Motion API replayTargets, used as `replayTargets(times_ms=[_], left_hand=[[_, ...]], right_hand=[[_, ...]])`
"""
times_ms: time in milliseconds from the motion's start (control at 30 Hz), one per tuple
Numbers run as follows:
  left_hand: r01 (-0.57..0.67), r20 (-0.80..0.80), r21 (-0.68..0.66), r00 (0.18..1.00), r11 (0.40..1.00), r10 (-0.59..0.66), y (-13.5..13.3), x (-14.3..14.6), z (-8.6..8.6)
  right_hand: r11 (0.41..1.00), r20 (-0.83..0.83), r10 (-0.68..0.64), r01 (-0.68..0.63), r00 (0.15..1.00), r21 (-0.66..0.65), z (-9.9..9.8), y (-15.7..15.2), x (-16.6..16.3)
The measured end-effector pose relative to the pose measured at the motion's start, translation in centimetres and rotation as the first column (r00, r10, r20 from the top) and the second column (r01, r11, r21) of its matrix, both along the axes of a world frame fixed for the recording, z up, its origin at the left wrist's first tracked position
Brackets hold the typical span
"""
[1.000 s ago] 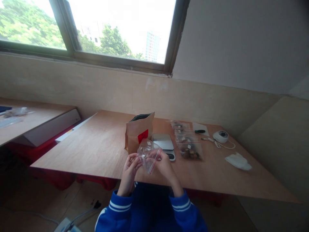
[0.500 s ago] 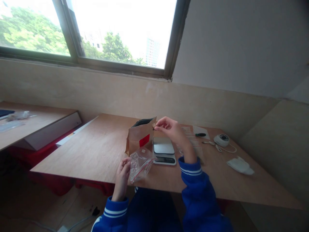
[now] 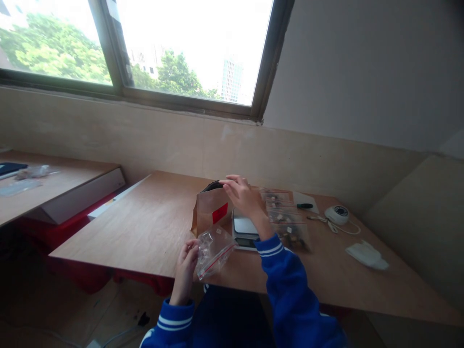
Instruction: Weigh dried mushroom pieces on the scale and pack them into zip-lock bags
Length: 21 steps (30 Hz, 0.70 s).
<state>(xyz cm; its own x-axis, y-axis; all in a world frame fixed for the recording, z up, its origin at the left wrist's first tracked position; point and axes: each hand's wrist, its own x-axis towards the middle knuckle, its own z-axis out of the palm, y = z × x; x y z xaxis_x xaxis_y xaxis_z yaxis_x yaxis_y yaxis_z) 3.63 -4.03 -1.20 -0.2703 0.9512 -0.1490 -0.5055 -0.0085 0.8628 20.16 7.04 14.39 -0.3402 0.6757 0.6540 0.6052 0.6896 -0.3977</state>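
The left hand (image 3: pixel 186 258) pinches a clear zip bag (image 3: pixel 219 244) while the right hand (image 3: pixel 242 195), grip unclear, hangs over the paper bag (image 3: pixel 205 212), likely fetching contents, which calls for dipping inside.

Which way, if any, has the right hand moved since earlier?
Yes: the right hand moved away from the near edge of the table, up from the clear bag to the mouth of the brown pouch.

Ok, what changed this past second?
The right hand left the clear zip bag and rose to the top of the kraft pouch; the piece it pinched midway no longer shows. The left hand, still holding the bag, shifted left. Digital scale and dome camera stayed.
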Motion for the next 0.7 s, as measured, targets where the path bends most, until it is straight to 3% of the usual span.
replayTargets(times_ms=[100, 200, 300, 367, 467, 567, 700], left_hand=[[0.01, 0.019, 0.02, 1.0, 1.0, -0.011, 0.0, 0.1, -0.1], [0.024, 0.073, 0.06, 0.997, 0.998, -0.028, -0.1, 0.3, 0.1], [0.05, 0.12, 0.119, 0.991, 0.992, -0.064, -0.3, 1.1, 0.4], [0.104, 0.108, 0.137, 0.987, 0.985, -0.119, -0.5, 1.8, 0.8], [0.244, 0.03, 0.141, 0.968, 0.959, -0.251, -0.8, 2.8, 1.2], [0.359, -0.063, 0.127, 0.933, 0.925, -0.354, -1.0, 3.1, 1.5], [0.442, -0.177, 0.081, 0.888, 0.893, -0.424, -0.8, 2.2, 1.9]], right_hand=[[0.997, -0.211, -0.049, 0.036, 0.976, -0.065, -0.8, -2.1, 1.1], [0.956, -0.294, -0.163, 0.077, 0.942, -0.283, -3.9, -5.4, 2.4], [0.84, -0.339, -0.313, 0.092, 0.887, -0.535, -8.3, -9.3, 3.1], [0.746, -0.42, -0.397, 0.02, 0.816, -0.666, -10.7, -11.3, 3.1], [0.666, -0.513, -0.473, -0.09, 0.717, -0.74, -12.2, -12.6, 3.3], [0.682, -0.559, -0.506, -0.091, 0.657, -0.725, -12.0, -12.5, 4.2], [0.733, -0.597, -0.568, 0.018, 0.566, -0.68, -11.8, -12.1, 6.2]])
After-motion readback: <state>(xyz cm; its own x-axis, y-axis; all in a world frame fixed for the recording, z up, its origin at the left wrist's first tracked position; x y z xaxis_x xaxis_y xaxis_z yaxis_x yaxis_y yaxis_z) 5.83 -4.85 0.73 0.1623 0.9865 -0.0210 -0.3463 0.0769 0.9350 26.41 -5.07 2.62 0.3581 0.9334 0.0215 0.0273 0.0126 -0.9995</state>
